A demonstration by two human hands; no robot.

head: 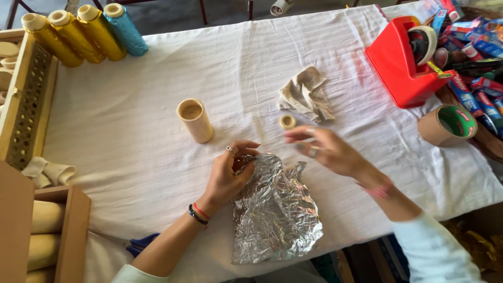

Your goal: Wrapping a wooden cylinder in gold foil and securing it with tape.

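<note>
Pinching the top corner of the crumpled foil sheet (276, 209) with my left hand (229, 175), I keep thumb and fingertips clamped together on that corner, which seems to steady the sheet against the white tablecloth (131, 152). The foil lies flat near the front edge of the table, about midway along it. Its long axis runs from the pinched corner by my fingers back toward me and slightly to the right, so the narrow end points away from me toward the middle of the cloth.

My right hand (327, 149) hovers just above the cloth beside the foil's far end, fingers spread apart and holding nothing; it is blurred, so finer detail is lost. Just beyond it sits a small cream ring (287, 121), and next to that a rumpled beige cloth scrap (305, 94). An upright cream tube (195, 120) stands left of my left hand, open end up.

Gold and blue thread cones (84, 31) lie at the far left corner. At the right edge stand a red tape dispenser (401, 63) and a brown tape roll (447, 124), both within reach.
</note>
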